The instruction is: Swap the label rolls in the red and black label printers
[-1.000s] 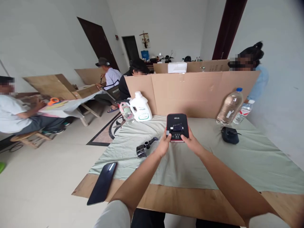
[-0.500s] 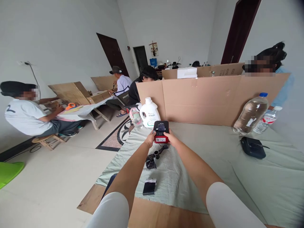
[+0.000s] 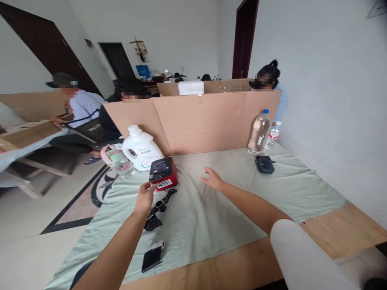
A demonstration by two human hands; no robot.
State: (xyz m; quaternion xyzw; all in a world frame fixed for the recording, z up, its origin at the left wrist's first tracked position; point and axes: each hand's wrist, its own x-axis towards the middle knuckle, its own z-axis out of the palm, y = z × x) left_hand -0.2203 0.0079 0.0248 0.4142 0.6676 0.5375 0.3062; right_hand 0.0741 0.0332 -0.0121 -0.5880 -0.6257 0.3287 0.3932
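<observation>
Label printer (image 3: pixel 163 173), red and black, sits just beyond my open left hand (image 3: pixel 145 197); my right hand (image 3: pixel 213 179), empty and loose-fingered, hovers farther off.

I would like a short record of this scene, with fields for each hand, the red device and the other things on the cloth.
left hand: open, just beside the red device, contact unclear
right hand: open, above the cloth, holding nothing
red device: on the green cloth, black top
near left hand: black tool, small phone
far edge: white jug, clear bottle, black pouch, cardboard screen
</observation>
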